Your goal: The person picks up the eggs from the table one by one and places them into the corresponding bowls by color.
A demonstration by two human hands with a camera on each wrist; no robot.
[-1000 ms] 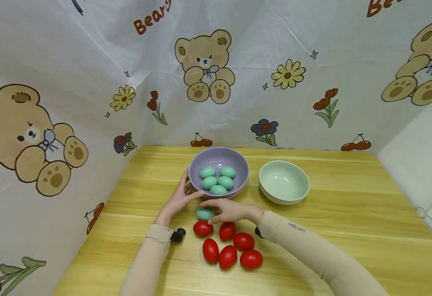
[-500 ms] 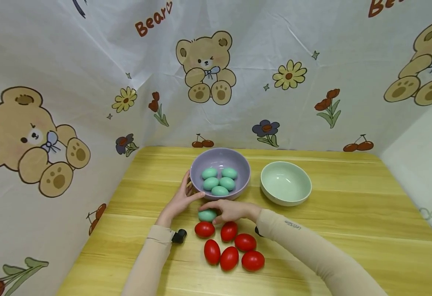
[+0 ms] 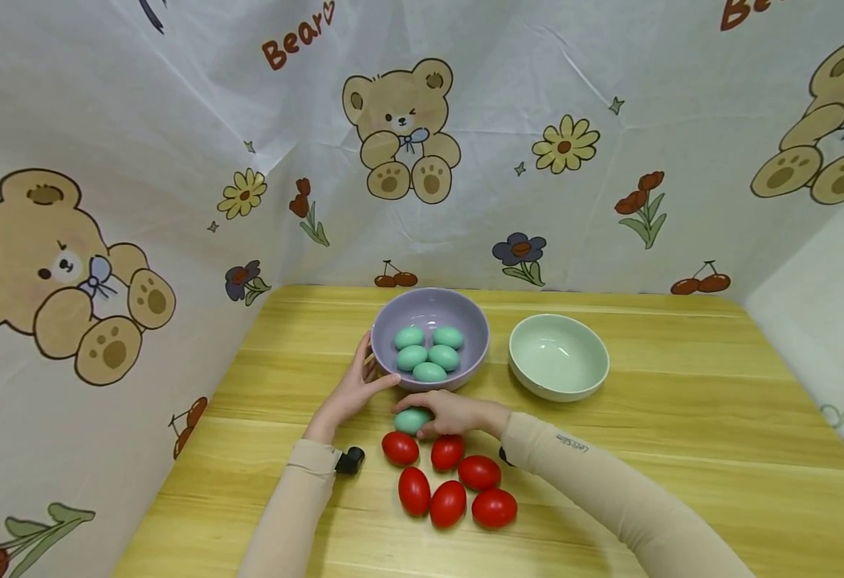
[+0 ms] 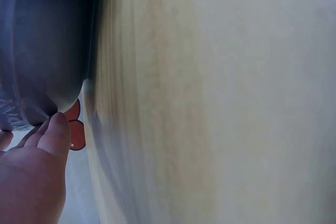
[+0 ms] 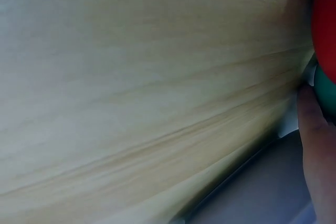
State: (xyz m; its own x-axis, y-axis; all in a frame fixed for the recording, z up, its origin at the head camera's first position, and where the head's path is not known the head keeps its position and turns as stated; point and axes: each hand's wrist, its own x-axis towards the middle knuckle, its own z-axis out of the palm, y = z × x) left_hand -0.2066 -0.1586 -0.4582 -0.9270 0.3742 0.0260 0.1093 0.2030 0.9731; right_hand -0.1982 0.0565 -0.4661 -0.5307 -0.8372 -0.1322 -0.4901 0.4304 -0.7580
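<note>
My left hand (image 3: 349, 392) steadies a purple bowl (image 3: 478, 353), its thumb at the near rim and its fingers round the left side. The left wrist view shows fingertips (image 4: 55, 135) against the wall of the bowl (image 4: 50, 45). Several pale green eggs (image 3: 430, 372) lie inside. Just in front of the bowl, my right hand (image 3: 454, 413) holds another green egg (image 3: 411, 421) between thumb and fingers, low over the table. In the right wrist view a finger (image 5: 315, 145) lies along the green egg (image 5: 325, 95), which is partly hidden by a red egg (image 5: 325, 24).
Several red eggs (image 3: 448, 504) lie loose on the wooden table (image 3: 682, 417), close below the right hand. To the right of the purple bowl stands a pale green bowl (image 3: 557, 361) with nothing in it. A printed cloth (image 3: 494, 96) hangs behind the table.
The green egg at my right hand has shifted slightly right, deeper between thumb and fingers, and the nearest red egg has turned a little. The left hand and the bowl have stayed put.
</note>
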